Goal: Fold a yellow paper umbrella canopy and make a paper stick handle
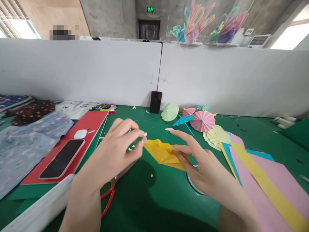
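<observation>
A piece of creased yellow paper is held above the green tabletop. My right hand pinches its right end between thumb and fingers, with the index finger raised. At the paper's left tip, my left hand is closed in a pinch; the fingertips cover that corner. Beneath my left wrist lie red-handled scissors, partly hidden. A white ring-shaped item, perhaps a tape roll, shows partly behind my right hand. Beyond the hands stand small paper umbrellas: a pink one, a blue one and a pale green one.
Coloured paper sheets and yellow scalloped paper discs lie at right. On the left, a phone rests on a red sheet beside patterned cloth. Another phone leans against the white partition.
</observation>
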Motion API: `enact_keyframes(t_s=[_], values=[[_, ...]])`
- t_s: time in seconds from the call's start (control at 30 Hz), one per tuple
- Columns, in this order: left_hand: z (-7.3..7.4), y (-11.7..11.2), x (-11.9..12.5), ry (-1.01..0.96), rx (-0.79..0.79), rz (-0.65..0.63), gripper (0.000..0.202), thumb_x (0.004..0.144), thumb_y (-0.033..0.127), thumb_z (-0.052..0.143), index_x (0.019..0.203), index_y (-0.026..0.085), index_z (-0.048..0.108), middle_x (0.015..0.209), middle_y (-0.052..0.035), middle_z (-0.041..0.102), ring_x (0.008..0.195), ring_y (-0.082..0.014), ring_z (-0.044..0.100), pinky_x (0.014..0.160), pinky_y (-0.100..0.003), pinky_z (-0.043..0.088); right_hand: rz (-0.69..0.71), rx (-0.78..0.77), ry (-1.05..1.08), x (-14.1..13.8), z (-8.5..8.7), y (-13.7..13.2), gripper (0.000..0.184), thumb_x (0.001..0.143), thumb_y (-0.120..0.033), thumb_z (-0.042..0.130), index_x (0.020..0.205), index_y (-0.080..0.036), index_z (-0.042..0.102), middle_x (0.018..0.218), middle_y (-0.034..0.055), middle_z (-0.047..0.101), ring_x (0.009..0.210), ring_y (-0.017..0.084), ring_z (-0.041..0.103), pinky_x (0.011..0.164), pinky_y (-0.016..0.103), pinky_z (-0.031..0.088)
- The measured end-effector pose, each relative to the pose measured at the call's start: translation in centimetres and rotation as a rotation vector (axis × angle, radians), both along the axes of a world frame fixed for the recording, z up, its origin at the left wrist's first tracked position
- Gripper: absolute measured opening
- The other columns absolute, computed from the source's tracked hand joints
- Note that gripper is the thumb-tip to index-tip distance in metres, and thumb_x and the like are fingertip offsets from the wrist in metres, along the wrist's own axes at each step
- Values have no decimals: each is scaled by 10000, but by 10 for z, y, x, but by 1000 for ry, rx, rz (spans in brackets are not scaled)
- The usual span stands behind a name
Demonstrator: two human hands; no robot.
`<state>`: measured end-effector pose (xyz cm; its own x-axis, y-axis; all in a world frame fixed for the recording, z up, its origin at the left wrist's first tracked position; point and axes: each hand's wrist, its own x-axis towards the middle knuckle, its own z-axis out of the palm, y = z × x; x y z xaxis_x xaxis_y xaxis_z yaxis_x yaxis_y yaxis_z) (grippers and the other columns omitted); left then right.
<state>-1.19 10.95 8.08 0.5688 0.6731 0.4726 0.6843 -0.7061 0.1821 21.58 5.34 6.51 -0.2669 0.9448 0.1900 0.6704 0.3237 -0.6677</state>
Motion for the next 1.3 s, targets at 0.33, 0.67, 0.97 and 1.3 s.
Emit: enact_keyframes(t_s=[0.33, 0.67, 0.97, 1.3], values=[[-12, 33, -41, 247, -553, 487, 300, 844, 439, 471, 666, 220, 576, 526, 24, 507, 448, -126, 449, 446, -251, 268, -80, -56, -60, 3, 3, 0, 509, 943, -203, 371, 1373, -437, 229, 1038, -55, 706, 913, 181, 674, 568, 243, 532], [-2, 16, -16, -65, -503, 73, 723, 760, 603, 598, 1388, 443, 275, 1465, 6, 343, 1314, -296, 356, 938, -388, 453, -34, 58, 238, 14, 4, 4, 418, 910, -218, 492, 1271, -416, 423, 935, -43, 730, 942, 118, 672, 751, 194, 546], [-13, 23, 6, -435, -656, -306, 372, 740, 440, 701, 1039, 229, 637, 1010, -35, 657, 934, -206, 605, 840, -325, 480, 96, 30, 634, 29, 4, 5, 274, 890, -212, 559, 1101, -365, 473, 812, -24, 706, 634, 108, 611, 565, 194, 535], [-4, 6, 7, -623, -566, -349, 162, 764, 346, 698, 771, 190, 658, 745, 18, 610, 649, -98, 529, 574, -193, 427, 104, 85, 580, 29, 6, 4, 24, 871, -289, 604, 884, -289, 584, 825, 1, 631, 779, 129, 634, 629, 179, 535]])
